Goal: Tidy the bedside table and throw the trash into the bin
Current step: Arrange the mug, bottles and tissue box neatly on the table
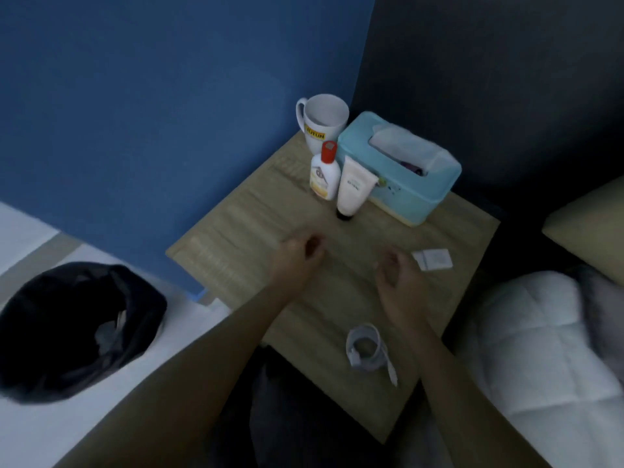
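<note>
Hovering over the middle of the wooden worktop (243,211), the left hand (297,255) is loosely curled with nothing visible in it, though blur hides the fingertips. The right hand (393,270) hangs beside it, fingers also half curled and apparently empty. Just right of that hand lies a small white paper wrapper (433,260); nearer the front edge, by the right forearm, sits a coiled white cable (366,347). Behind the hands stand a cream tube (354,187) on its dark cap and a white bottle with a red cap (325,175), touching each other. A white mug (322,121) and a light blue tissue box (401,170) fill the back corner. On the floor to the left is the black-lined bin (77,327), paper scraps inside.
</note>
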